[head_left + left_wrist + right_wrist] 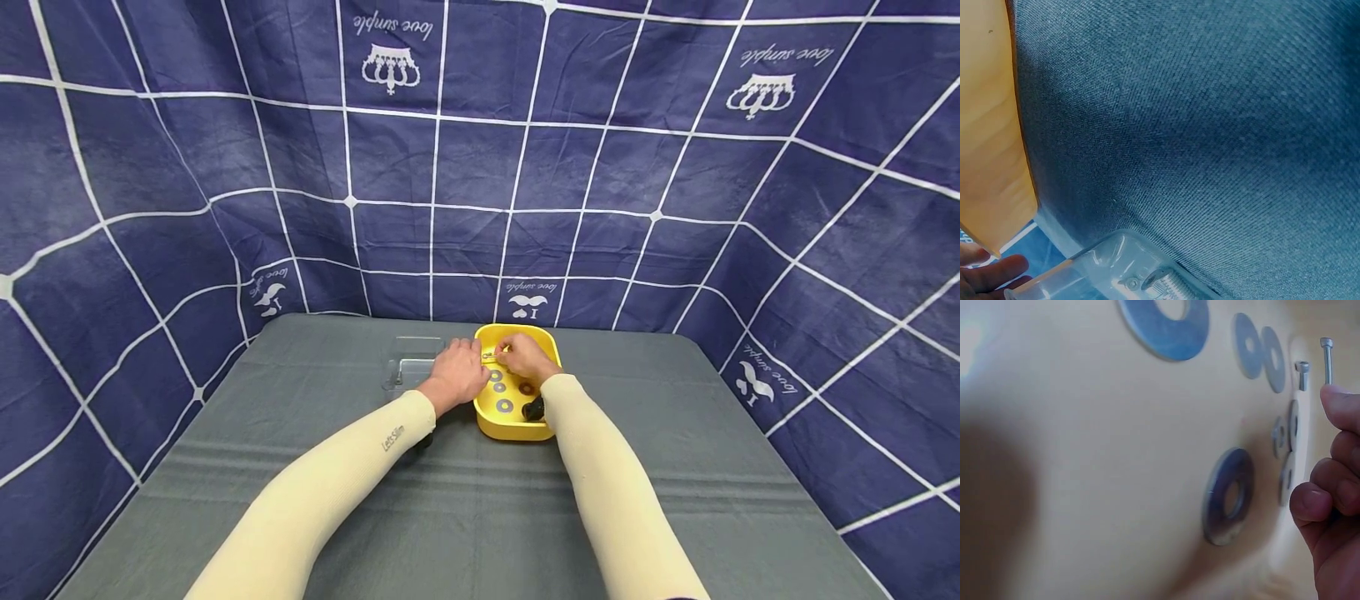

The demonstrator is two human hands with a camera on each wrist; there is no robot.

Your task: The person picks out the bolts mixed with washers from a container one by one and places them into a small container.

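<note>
In the head view my left hand lies at the left rim of a yellow bin, with its fingers pointing forward. Part of that hand shows at the lower left of the left wrist view, beside the bin's outer wall. My right hand reaches into the bin. Between thumb and fingers it pinches a small socket head screw, head outward. Below it in the bin lie another socket head screw, several flat washers and a black part.
Left of the bin stands a clear plastic box; metal fasteners show through its wall. A small dark object is partly hidden under my left forearm. The grey table meets a blue checked curtain at the back.
</note>
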